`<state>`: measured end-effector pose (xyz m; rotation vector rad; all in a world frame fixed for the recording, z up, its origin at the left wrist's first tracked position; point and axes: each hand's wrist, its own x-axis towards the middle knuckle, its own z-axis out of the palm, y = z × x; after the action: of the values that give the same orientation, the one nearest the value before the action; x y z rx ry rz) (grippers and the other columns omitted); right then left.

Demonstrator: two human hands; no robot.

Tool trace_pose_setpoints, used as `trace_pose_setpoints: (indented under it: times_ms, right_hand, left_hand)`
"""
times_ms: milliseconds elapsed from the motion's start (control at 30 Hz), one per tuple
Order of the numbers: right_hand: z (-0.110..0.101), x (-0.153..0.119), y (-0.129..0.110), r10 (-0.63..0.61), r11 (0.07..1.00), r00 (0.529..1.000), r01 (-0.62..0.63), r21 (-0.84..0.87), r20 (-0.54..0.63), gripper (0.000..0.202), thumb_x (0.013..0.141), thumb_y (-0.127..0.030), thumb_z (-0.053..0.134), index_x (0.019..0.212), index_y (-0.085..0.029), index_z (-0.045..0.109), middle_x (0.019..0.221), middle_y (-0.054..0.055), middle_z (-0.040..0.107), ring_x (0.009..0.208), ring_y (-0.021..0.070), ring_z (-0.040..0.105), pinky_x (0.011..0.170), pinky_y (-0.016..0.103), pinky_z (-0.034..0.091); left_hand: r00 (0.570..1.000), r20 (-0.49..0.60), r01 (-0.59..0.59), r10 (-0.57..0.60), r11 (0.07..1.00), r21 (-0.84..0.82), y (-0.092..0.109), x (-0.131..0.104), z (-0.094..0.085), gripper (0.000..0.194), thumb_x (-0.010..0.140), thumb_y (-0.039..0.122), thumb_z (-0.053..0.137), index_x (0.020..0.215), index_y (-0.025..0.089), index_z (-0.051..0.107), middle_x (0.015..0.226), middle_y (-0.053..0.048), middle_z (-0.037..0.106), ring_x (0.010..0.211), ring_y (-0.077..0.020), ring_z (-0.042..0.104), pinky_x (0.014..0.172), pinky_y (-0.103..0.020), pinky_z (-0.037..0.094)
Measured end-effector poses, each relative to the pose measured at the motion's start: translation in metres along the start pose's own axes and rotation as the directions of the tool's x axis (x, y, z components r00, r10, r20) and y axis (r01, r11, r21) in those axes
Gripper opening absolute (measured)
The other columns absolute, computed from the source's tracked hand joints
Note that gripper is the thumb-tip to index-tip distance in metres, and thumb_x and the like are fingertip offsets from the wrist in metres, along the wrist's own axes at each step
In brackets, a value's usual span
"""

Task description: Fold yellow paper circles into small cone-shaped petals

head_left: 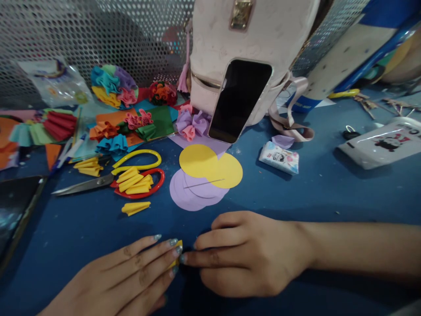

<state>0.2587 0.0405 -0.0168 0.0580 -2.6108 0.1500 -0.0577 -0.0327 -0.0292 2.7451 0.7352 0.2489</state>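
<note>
A small piece of yellow paper (pixel 179 245) shows at the fingertips of my left hand (pixel 126 272). Those fingers are long and close together, pressing it near the table; most of the piece is hidden. My right hand (pixel 246 254) is closed, with the index finger reaching to the paper's right edge. Its thumb and anything beneath are out of sight. Beyond the hands lie several purple paper circles (pixel 179 193), overlapped by two yellow circles (pixel 199 160). A thin needle-like stick (pixel 204 184) rests across them. Folded yellow paper pieces (pixel 136 208) lie to the left.
Scissors (pixel 107 180) with red and yellow handles lie at the left, folded pieces on them. A phone (pixel 241 98) leans on a pale backpack (pixel 210 48). Ruffled paper flowers (pixel 113 85) are behind. A tissue pack (pixel 279 158) sits right, another phone (pixel 19 206) left.
</note>
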Motion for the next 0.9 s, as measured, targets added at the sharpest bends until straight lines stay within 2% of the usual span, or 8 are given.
trace_pose_setpoints:
  times_ms: [133, 333, 567, 800, 900]
  right_hand:
    - [0.000, 0.000, 0.000, -0.004, 1.000, 1.000, 0.004, 0.012, 0.006, 0.018, 0.100, -0.024, 0.060, 0.092, -0.022, 0.076, 0.124, 0.001, 0.074, 0.113, 0.0148, 0.065, 0.078, 0.026, 0.052]
    - [-0.001, -0.002, -0.001, -0.008, 1.000, 0.999, 0.007, 0.004, 0.050, 0.019, 0.102, -0.025, 0.057, 0.100, -0.023, 0.076, 0.130, -0.001, 0.071, 0.118, 0.0148, 0.062, 0.082, 0.027, 0.051]
    - [0.000, -0.002, 0.000, -0.007, 1.000, 0.998, 0.007, 0.014, 0.058, 0.021, 0.103, -0.025, 0.055, 0.101, -0.022, 0.076, 0.130, -0.001, 0.071, 0.119, 0.0148, 0.061, 0.084, 0.027, 0.051]
    - [0.001, -0.002, -0.001, -0.001, 1.000, 0.997, 0.000, 0.012, 0.076, 0.022, 0.104, -0.024, 0.054, 0.104, -0.023, 0.075, 0.132, -0.001, 0.070, 0.120, 0.0146, 0.060, 0.084, 0.027, 0.051]
    - [0.000, -0.001, -0.002, 0.009, 1.000, 0.996, -0.011, 0.025, 0.084, 0.022, 0.104, -0.023, 0.053, 0.105, -0.021, 0.075, 0.132, 0.000, 0.070, 0.117, 0.0143, 0.060, 0.083, 0.028, 0.051]
  left_hand:
    - [0.999, 0.044, 0.010, -0.011, 1.000, 0.019, 0.003, -0.002, -0.003, 0.050, 0.101, 0.018, 0.045, 0.146, 0.039, 0.049, 0.141, 0.010, 0.063, 0.120, -0.0092, 0.067, 0.112, -0.023, 0.046]
    - [0.994, -0.047, -0.089, 0.094, 0.991, 0.096, 0.000, 0.005, -0.004, 0.048, 0.100, 0.014, 0.047, 0.141, 0.037, 0.055, 0.138, 0.011, 0.065, 0.123, -0.0075, 0.065, 0.115, -0.020, 0.042]
    - [0.996, -0.079, -0.033, 0.049, 0.983, 0.181, 0.013, 0.000, 0.003, 0.041, 0.102, 0.024, 0.050, 0.142, 0.031, 0.056, 0.144, 0.006, 0.062, 0.130, -0.0112, 0.060, 0.121, -0.028, 0.036]
    - [0.994, -0.090, -0.048, 0.068, 0.976, 0.213, 0.013, 0.004, 0.002, 0.043, 0.102, 0.019, 0.049, 0.142, 0.032, 0.056, 0.142, 0.007, 0.063, 0.127, -0.0093, 0.061, 0.120, -0.026, 0.037]
    - [0.992, -0.118, -0.020, 0.043, 0.981, 0.195, 0.014, 0.009, 0.000, 0.041, 0.102, 0.019, 0.049, 0.141, 0.031, 0.058, 0.138, 0.009, 0.066, 0.127, -0.0074, 0.061, 0.123, -0.024, 0.032]
